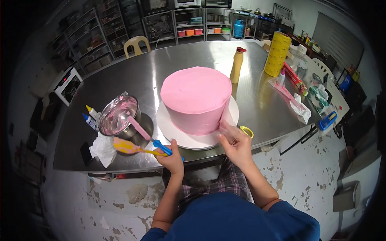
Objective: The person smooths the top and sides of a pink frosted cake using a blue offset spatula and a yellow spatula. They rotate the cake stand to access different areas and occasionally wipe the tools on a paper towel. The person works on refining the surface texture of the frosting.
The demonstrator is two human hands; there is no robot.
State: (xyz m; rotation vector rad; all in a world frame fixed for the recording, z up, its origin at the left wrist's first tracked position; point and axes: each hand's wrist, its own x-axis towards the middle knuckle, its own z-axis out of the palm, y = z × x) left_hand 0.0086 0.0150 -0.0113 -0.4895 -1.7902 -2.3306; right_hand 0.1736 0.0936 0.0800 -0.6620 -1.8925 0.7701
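Note:
A round cake [196, 90] covered in smooth pink icing stands on a white round board [164, 123] before me. My left hand [172, 159] grips two tools together: a blue-handled icing spatula [162, 147] with a pink-coated blade, and a yellow spatula [125, 146] smeared with pink. Both blades point left, towards the steel bowl. Thumb and fingers of my right hand [239, 146] pinch a thin, clear plastic strip [225, 116] at the cake's right side. How far the strip runs around the cake is hard to tell. Yellow scissor handles [247, 131] show just beyond that hand.
A steel bowl [132, 126] lined with plastic holds pink icing, beside crumpled white tissue [103, 149] and small capped bottles [90, 121]. Behind the cake stands a tan bottle [237, 66]. A yellow roll [277, 54] and a used piping bag [286, 92] occupy the steel table's [120, 78] right end.

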